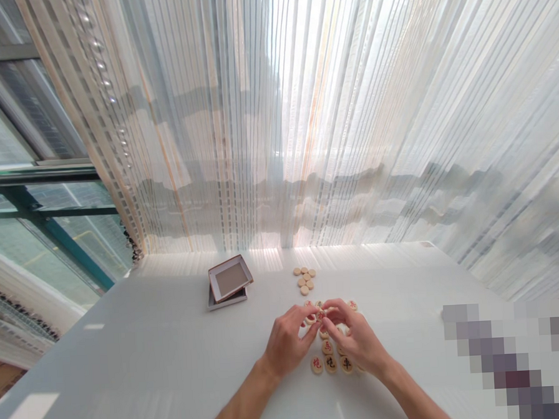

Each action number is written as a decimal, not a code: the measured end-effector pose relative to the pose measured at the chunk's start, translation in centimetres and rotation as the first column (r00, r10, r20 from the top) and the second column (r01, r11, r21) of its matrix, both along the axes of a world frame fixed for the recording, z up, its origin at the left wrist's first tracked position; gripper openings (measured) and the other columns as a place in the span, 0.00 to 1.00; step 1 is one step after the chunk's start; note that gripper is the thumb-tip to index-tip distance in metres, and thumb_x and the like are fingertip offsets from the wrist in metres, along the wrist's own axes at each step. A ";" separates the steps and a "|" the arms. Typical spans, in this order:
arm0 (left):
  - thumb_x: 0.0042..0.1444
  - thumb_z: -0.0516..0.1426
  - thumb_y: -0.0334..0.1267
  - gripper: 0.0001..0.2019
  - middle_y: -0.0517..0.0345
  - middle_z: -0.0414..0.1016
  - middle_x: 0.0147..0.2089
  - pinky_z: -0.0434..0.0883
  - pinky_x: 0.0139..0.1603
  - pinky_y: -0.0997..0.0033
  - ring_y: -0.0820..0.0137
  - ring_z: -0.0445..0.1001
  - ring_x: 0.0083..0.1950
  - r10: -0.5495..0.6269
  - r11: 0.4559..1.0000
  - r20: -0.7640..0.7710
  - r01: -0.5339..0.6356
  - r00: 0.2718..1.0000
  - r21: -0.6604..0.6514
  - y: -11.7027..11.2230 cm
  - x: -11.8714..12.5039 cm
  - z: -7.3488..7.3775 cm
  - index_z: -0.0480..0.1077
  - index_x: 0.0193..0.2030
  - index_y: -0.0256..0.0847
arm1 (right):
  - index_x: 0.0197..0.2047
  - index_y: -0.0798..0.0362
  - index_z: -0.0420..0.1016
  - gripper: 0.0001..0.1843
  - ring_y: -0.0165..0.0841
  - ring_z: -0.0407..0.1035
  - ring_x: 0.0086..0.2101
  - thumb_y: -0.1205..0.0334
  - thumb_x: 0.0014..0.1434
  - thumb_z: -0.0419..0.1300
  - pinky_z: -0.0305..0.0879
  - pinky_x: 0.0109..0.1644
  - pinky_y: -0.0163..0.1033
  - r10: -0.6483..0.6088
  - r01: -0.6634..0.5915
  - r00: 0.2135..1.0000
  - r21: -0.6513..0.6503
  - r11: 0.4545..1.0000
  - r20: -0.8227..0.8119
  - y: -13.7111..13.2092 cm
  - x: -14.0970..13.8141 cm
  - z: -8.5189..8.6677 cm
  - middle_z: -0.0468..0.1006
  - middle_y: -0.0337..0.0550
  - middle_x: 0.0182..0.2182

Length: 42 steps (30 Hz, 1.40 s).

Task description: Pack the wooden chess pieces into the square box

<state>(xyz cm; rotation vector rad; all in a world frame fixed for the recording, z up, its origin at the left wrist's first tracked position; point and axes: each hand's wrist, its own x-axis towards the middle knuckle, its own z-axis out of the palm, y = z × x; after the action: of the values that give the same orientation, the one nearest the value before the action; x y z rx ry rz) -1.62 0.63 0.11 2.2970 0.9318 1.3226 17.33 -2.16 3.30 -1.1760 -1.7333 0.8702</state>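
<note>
My left hand (289, 341) and my right hand (355, 335) meet over the table, thumbs and fingers closed on a small round Chinese chess piece (321, 315) with a red mark. Beneath and around them lie more wooden chess pieces. A red-marked piece (316, 364), a black-marked piece (330, 364) and another black one (346, 363) form the near row. Just above that row sits a red-lettered piece (327, 347). Others peek out beyond my fingertips, among them a red-marked piece (352, 305); my hands partly cover several.
Several pale pieces with no visible marks (304, 282) lie in a cluster farther back. To the left, a shallow box lid (213, 284) leans across its box tray (213, 305). Sheer curtains (277, 172) hang behind the white table (174, 352). A pixelated patch hides the lower right.
</note>
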 end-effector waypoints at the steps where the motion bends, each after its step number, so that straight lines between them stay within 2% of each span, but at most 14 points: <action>1: 0.65 0.58 0.36 0.11 0.54 0.80 0.44 0.79 0.38 0.68 0.67 0.79 0.39 0.001 1.000 0.001 -0.001 1.000 0.004 0.0 0.0 0.0 0.72 0.53 0.44 | 0.48 0.47 0.67 0.13 0.36 0.80 0.36 0.49 0.67 0.56 0.74 0.33 0.36 0.000 0.000 1.000 0.000 1.000 -0.003 0.0 0.0 0.0 0.84 0.42 0.37; 7: 0.65 0.58 0.35 0.10 0.56 0.81 0.43 0.79 0.42 0.66 0.67 0.79 0.40 -0.017 0.999 -0.018 0.018 1.000 0.033 -0.2 0.1 0.5 0.72 0.52 0.45 | 0.45 0.47 0.69 0.10 0.35 0.79 0.34 0.51 0.67 0.58 0.74 0.37 0.38 -0.016 0.015 1.000 0.023 1.000 0.023 0.2 0.1 0.0 0.84 0.40 0.34; 12: 0.64 0.59 0.34 0.10 0.58 0.81 0.43 0.78 0.41 0.66 0.67 0.79 0.40 -0.025 0.999 -0.012 0.026 1.000 0.031 -0.3 0.2 0.6 0.72 0.51 0.46 | 0.42 0.47 0.71 0.10 0.36 0.79 0.33 0.50 0.67 0.58 0.72 0.33 0.37 -0.025 0.025 0.999 0.011 1.000 0.035 0.2 0.1 0.0 0.84 0.40 0.32; 16: 0.64 0.59 0.35 0.09 0.58 0.81 0.42 0.77 0.42 0.66 0.67 0.79 0.40 -0.029 0.999 -0.028 0.030 0.999 0.029 -0.3 0.3 0.7 0.72 0.50 0.46 | 0.42 0.48 0.72 0.11 0.37 0.80 0.34 0.50 0.68 0.56 0.73 0.35 0.38 0.001 -0.001 1.000 0.000 1.000 0.003 0.0 0.0 0.2 0.84 0.41 0.33; 21: 0.63 0.60 0.35 0.11 0.59 0.81 0.41 0.77 0.42 0.67 0.68 0.79 0.39 -0.026 0.999 -0.023 0.026 0.999 0.019 -0.3 0.2 0.6 0.72 0.52 0.46 | 0.43 0.48 0.71 0.10 0.36 0.80 0.33 0.52 0.69 0.54 0.74 0.39 0.40 0.028 -0.028 1.000 -0.007 1.000 -0.013 0.0 0.1 0.3 0.84 0.41 0.33; 25: 0.64 0.59 0.35 0.12 0.57 0.80 0.41 0.77 0.43 0.67 0.68 0.79 0.39 -0.022 1.000 -0.025 0.022 0.999 0.008 -0.2 0.0 0.3 0.72 0.53 0.45 | 0.47 0.48 0.70 0.09 0.36 0.80 0.34 0.55 0.69 0.54 0.74 0.37 0.39 0.045 -0.045 0.999 -0.008 0.999 -0.014 0.1 0.2 0.2 0.84 0.42 0.37; 31: 0.64 0.58 0.36 0.13 0.56 0.80 0.42 0.77 0.44 0.67 0.68 0.79 0.40 -0.014 1.000 -0.025 0.014 1.000 -0.024 -0.1 0.0 0.0 0.72 0.55 0.45 | 0.50 0.48 0.68 0.09 0.35 0.79 0.36 0.59 0.67 0.55 0.71 0.34 0.36 0.048 -0.048 0.998 -0.015 0.999 0.033 0.0 0.3 0.3 0.83 0.41 0.37; 37: 0.64 0.58 0.37 0.13 0.54 0.80 0.43 0.76 0.43 0.67 0.68 0.78 0.40 -0.031 0.997 -0.002 0.031 1.000 -0.073 -0.2 -0.1 0.4 0.72 0.55 0.45 | 0.51 0.48 0.68 0.11 0.34 0.78 0.37 0.59 0.66 0.57 0.73 0.42 0.39 0.058 -0.059 0.998 0.017 0.998 0.029 0.0 0.3 0.1 0.83 0.40 0.36; 42: 0.63 0.60 0.40 0.10 0.55 0.80 0.43 0.76 0.41 0.69 0.69 0.79 0.37 -0.043 0.981 0.110 0.062 0.993 -0.182 -0.4 0.2 0.6 0.72 0.50 0.43 | 0.52 0.47 0.70 0.11 0.35 0.78 0.39 0.58 0.66 0.58 0.74 0.46 0.41 0.100 -0.100 0.995 0.055 0.994 -0.002 0.0 0.1 -0.1 0.82 0.42 0.40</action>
<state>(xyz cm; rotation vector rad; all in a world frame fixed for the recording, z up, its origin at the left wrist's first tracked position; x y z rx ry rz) -1.40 0.26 0.66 2.0771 0.9119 1.2654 17.40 -2.15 3.22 -1.0581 -1.8130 0.8790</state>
